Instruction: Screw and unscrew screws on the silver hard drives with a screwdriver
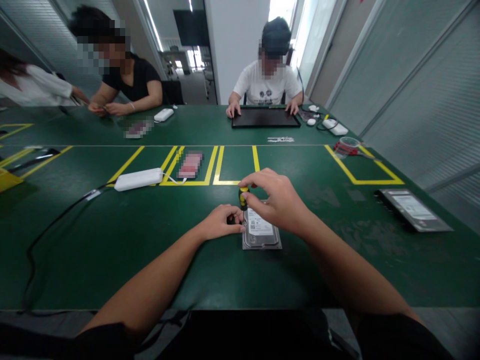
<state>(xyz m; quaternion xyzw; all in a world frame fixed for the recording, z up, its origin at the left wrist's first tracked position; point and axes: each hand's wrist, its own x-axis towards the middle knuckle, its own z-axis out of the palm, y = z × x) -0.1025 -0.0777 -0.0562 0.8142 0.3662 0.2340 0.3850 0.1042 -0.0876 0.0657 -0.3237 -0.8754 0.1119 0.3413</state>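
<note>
A silver hard drive (261, 240) with a white label lies flat on the green table in front of me. My right hand (275, 200) grips a yellow and black screwdriver (243, 198), held upright over the drive's left edge. The screwdriver's tip is too small to make out. My left hand (224, 221) rests at the drive's left side, its fingers curled and its fingertips at the edge near the screwdriver. Whether those fingers pinch anything, I cannot tell.
A second hard drive (412, 209) lies at the right. A white power strip (138, 179) with a black cable stands left, beside a pink phone (190, 165). Red-handled tools in a clear cup (347, 146) lie far right. Across the table, a person holds a black panel (265, 118); other people sit left.
</note>
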